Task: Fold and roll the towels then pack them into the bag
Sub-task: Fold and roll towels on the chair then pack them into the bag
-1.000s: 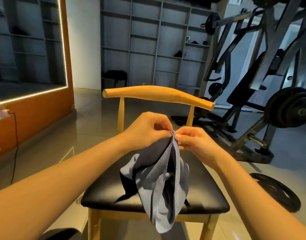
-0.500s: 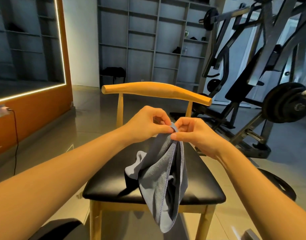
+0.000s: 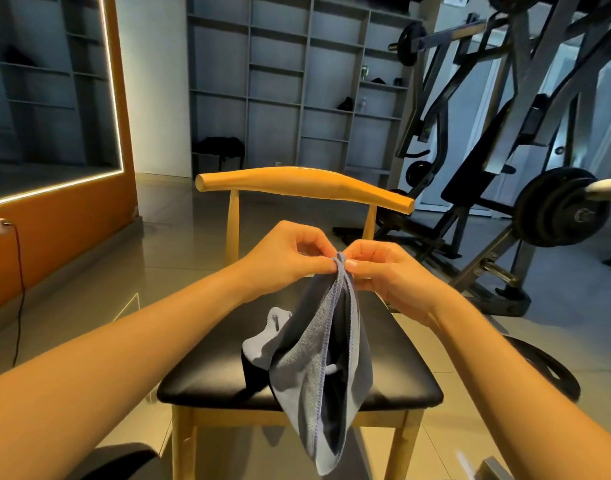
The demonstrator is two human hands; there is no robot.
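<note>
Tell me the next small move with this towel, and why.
Probably draw the left hand and right hand apart along the hem. Both pinch the towel at its top edge, almost at one spot, so it hangs bunched in folds over the seat, its lower end past the front edge. Spreading it should open it flat for the first fold.

Both hands are pinching one corner of a grey towel [image 3: 314,358]: the left hand [image 3: 283,252] and right hand [image 3: 383,271] are meeting above a black-seated chair [image 3: 207,375], the cloth hanging down.
</note>
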